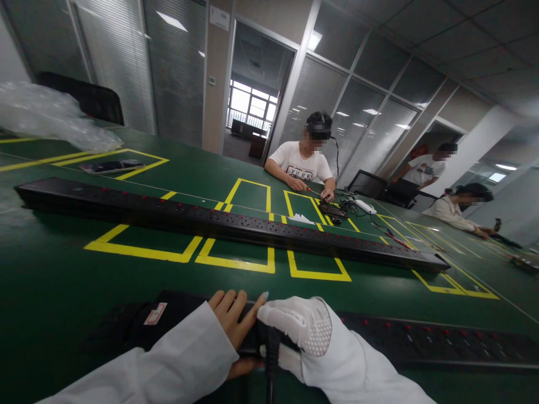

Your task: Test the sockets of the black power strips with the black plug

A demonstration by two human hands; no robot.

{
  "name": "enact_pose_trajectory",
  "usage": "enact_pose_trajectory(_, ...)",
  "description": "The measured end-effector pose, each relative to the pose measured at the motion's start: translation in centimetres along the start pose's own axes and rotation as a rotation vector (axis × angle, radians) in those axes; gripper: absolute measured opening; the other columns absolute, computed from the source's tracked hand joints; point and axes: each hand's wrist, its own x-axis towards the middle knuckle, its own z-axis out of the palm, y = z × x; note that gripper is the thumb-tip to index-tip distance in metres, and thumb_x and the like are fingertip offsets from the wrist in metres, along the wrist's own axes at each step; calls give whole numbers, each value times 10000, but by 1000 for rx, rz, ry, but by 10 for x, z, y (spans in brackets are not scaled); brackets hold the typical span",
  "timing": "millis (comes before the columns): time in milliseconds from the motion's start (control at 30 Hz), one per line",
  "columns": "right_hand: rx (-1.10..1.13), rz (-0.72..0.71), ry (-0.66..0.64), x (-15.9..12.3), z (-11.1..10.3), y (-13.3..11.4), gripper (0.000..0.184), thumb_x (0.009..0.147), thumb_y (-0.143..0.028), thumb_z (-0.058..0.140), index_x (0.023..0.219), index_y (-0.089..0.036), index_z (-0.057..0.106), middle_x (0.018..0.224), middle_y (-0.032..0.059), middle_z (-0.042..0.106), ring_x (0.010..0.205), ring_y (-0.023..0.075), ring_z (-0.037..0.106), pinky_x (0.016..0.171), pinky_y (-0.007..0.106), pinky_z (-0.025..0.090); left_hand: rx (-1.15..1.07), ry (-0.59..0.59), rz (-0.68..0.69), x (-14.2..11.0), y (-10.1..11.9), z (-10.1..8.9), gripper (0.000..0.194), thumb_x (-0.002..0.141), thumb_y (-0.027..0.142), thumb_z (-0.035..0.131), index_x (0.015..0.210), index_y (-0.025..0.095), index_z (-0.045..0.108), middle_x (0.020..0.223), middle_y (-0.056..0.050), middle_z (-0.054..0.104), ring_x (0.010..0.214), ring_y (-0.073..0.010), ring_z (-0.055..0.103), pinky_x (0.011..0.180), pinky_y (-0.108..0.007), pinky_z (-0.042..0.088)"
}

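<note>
Across the near edge of the table lies a long black power strip (438,339) with a row of small red buttons. My left hand (236,317), bare, grips it, fingers over the top and thumb stretched toward my right hand. My right hand (301,331), in a white dotted glove, closes round a black plug (272,336) at the strip. The plug's cord (270,381) hangs down toward me; whether its pins sit in a socket is hidden. Left of my hands is a black object with a white-and-red label (155,314).
A second long power strip (236,227) crosses the green table (236,286) beyond my hands, over yellow tape outlines. Plastic wrap (50,115) and a phone-like object (113,166) lie far left. Across, a co-worker (305,163) handles a tool beside cables and a white strip (364,206).
</note>
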Motion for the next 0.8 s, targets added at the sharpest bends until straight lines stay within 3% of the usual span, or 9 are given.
enact_pose_trajectory(233, 41, 99, -11, 7, -7, -3, 469, 824, -399, 629, 1256, -271, 499, 1105, 28, 664, 959, 165, 659, 790, 240, 521, 7, 49, 8, -2, -1, 9, 886, 588, 432, 738, 1392, 243, 416, 1171, -180, 605, 970, -359, 578, 809, -470, 428)
enact_pose_trajectory(400, -7, 1, -8, 5, -8, -12, 528, 874, -350, 569, 1368, -277, 399, 1200, 60, 636, 1017, 194, 640, 805, 293, 512, 12, 57, 22, -1, -2, 11, 925, 583, 453, 731, 1411, 235, 382, 1154, -192, 614, 953, -363, 585, 792, -475, 430)
enact_pose_trajectory(467, -7, -6, -9, 3, -8, -13, 531, 873, -348, 570, 1372, -286, 400, 1224, 61, 625, 1042, 207, 630, 810, 306, 510, 2, 57, 20, 0, -1, 10, 922, 600, 536, 700, 1408, 218, 390, 1137, -206, 619, 930, -369, 591, 773, -484, 434)
enact_pose_trajectory(600, 51, 50, -14, 8, -11, -7, 460, 850, -373, 599, 1283, -266, 487, 1129, 30, 656, 995, 158, 643, 816, 245, 511, -17, 88, 14, 0, -1, 12, 906, 660, 698, 572, 1397, 195, 413, 1115, -219, 619, 905, -372, 594, 753, -492, 437)
enact_pose_trajectory(800, 229, 168, -19, 18, -23, -10, 418, 822, -382, 627, 1190, -185, 616, 1085, 72, 665, 966, 168, 651, 851, 232, 490, -5, 89, 29, -1, -2, 15, 891, 674, 702, 566, 1388, 188, 428, 1123, -226, 614, 909, -379, 593, 766, -500, 433)
